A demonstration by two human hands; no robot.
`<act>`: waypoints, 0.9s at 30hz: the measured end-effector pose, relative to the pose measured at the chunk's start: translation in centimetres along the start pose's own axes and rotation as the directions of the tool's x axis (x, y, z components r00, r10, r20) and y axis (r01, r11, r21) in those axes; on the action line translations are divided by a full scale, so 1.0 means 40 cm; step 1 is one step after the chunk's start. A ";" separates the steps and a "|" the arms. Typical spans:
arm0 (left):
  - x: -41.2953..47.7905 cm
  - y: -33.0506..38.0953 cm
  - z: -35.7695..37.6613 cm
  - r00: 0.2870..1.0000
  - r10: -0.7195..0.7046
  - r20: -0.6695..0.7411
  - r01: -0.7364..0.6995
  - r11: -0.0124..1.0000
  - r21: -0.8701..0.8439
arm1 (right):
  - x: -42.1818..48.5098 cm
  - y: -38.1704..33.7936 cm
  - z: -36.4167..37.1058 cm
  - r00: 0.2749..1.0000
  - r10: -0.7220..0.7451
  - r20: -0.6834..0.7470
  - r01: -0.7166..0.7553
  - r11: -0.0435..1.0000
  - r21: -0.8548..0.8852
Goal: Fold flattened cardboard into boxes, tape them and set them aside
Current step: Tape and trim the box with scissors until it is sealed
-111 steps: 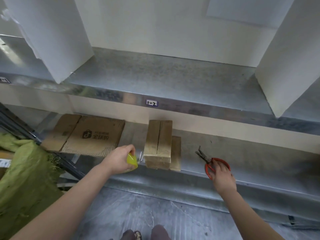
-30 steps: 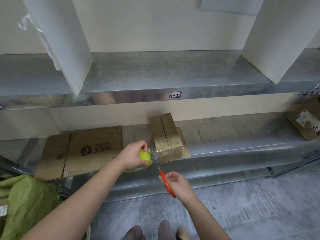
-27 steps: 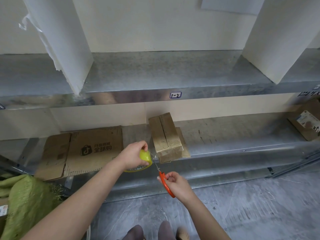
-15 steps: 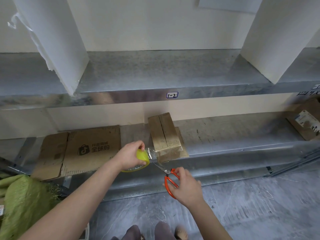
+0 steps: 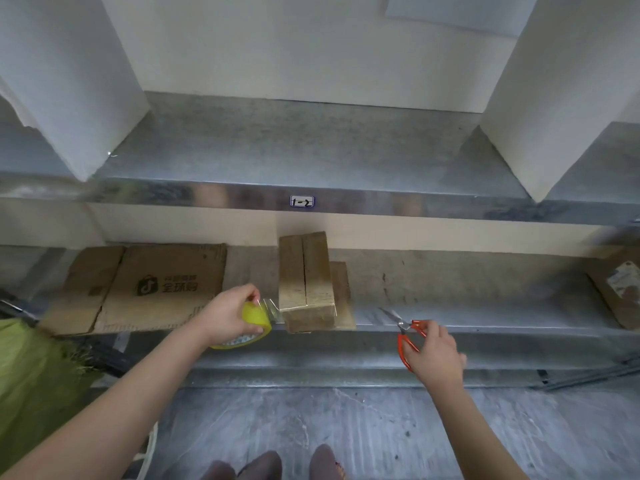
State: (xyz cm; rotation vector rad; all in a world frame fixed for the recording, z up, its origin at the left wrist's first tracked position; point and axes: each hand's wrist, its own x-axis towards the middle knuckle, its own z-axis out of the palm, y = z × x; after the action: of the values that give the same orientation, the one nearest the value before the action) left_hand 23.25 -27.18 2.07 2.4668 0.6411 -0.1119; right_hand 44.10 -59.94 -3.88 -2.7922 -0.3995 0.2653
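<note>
A small folded cardboard box [image 5: 306, 282] stands at the front edge of the lower metal shelf [image 5: 467, 317], its top flaps meeting in a seam and clear tape across its front face. My left hand [image 5: 228, 315] grips a yellow tape roll [image 5: 254, 322] just left of the box, and a short strip of clear tape runs from the roll toward the box corner. My right hand [image 5: 433, 355] holds the red-handled scissors [image 5: 403, 329] to the right of the box, blades pointing up-left over the shelf edge. A flattened cardboard sheet [image 5: 145, 289] with a printed logo lies at the left of the shelf.
An upper metal shelf [image 5: 301, 157] with a small label overhangs the lower one, and white panels stand on it at both sides. Another cardboard box [image 5: 620, 289] sits at the far right. Green fabric [image 5: 31, 386] lies at lower left. My feet show on the grey floor below.
My right hand has carried the scissors away from the tape, from just below the roll to the right of the box. The left hand still holds the roll by the box.
</note>
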 end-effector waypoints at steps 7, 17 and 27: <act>-0.024 0.019 0.032 0.986 -0.161 -0.049 0.158 0.986 -0.053 | 0.162 -0.032 0.047 0.993 -0.086 0.079 0.097 0.984 -0.147; -0.039 0.023 0.037 0.970 -0.234 -0.063 0.230 0.971 -0.063 | 0.153 -0.029 0.104 0.921 -0.387 0.036 0.389 0.915 -0.105; -0.038 0.025 0.011 0.992 -0.124 -0.029 0.123 0.991 -0.044 | -0.074 -0.208 0.013 0.790 -0.607 -0.086 0.612 0.776 0.152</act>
State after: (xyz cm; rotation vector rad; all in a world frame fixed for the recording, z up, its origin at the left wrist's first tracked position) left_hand 22.40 -28.77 2.53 2.3925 0.8021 -0.1059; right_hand 39.17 -53.08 -1.27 -2.3300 -1.1796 0.0915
